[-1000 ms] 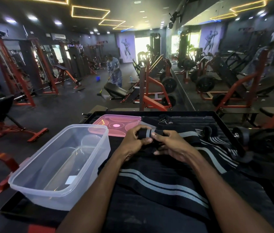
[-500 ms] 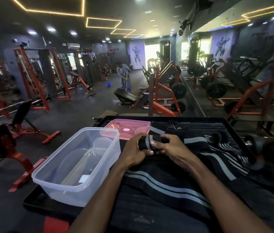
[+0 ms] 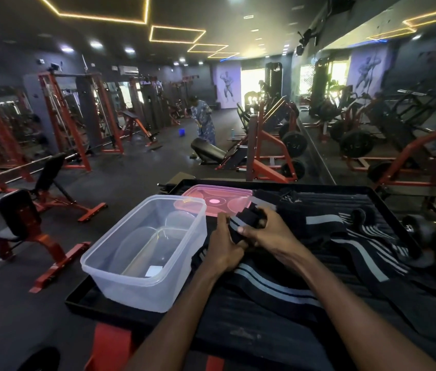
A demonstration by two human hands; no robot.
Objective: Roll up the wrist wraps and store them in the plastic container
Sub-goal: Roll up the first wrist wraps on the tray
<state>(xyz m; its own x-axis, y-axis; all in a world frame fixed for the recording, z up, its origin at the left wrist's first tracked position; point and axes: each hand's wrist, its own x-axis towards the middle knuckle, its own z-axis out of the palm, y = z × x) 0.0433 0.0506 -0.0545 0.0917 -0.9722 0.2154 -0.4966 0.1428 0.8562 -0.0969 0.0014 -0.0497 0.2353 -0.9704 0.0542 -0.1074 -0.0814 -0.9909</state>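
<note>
A black wrist wrap with grey stripes, rolled into a tight roll (image 3: 241,226), is held between both hands above the black tray (image 3: 388,207). My left hand (image 3: 223,246) grips its near end and my right hand (image 3: 267,231) grips its far end. The roll tilts toward the clear plastic container (image 3: 120,274), which stands empty at the tray's left corner, just left of my left hand. More unrolled striped wraps (image 3: 273,283) lie flat on the tray under and to the right of my hands.
A pink lid (image 3: 217,200) lies behind the container. Small dumbbells (image 3: 415,228) rest at the tray's right edge. Red and black gym benches and racks fill the floor around, and a person stands bent over far back by a blue bucket.
The roll has been lifted and turned from lying level to tilted, and it has moved a little left toward the container. The view has swung so that the tray sits further right.
</note>
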